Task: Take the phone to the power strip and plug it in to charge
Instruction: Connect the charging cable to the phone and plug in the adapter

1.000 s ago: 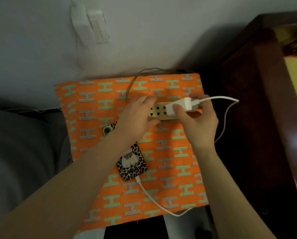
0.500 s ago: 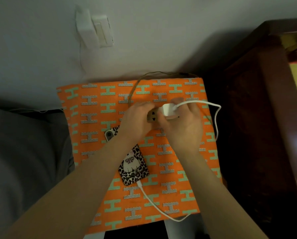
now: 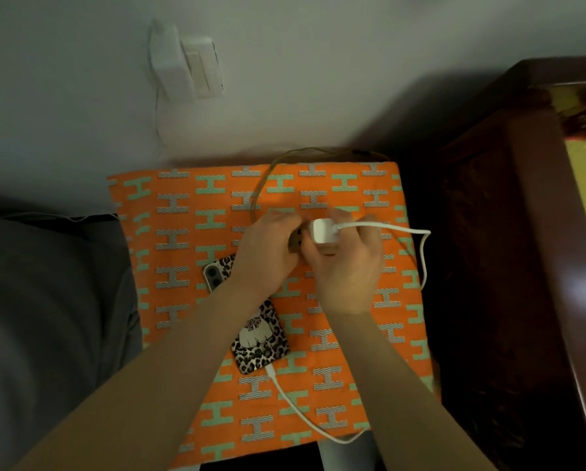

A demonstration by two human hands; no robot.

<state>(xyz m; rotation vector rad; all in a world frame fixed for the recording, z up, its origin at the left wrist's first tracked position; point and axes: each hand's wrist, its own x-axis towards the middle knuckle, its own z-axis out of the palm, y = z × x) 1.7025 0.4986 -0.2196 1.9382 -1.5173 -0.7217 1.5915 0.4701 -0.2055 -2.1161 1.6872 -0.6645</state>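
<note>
A phone [image 3: 256,338] in a leopard-print case lies face down on an orange patterned cloth [image 3: 183,253], partly under my left forearm. A white cable [image 3: 295,406] runs from its lower end, loops off the cloth's front edge and comes round on the right to a white charger plug [image 3: 324,231]. My right hand [image 3: 344,266] grips that plug and holds it on the beige power strip [image 3: 295,240], which is mostly hidden. My left hand [image 3: 268,253] is closed on the strip's left part.
A brown cord [image 3: 261,185] leads from the strip to the wall behind. A white wall switch and adapter [image 3: 186,62] sit above. Dark wooden furniture [image 3: 509,232] stands close on the right. Grey fabric [image 3: 47,317] lies to the left.
My right hand has brought the plug leftward from the strip's right end to its middle, beside my left hand. The cable loop on the right has drawn in.
</note>
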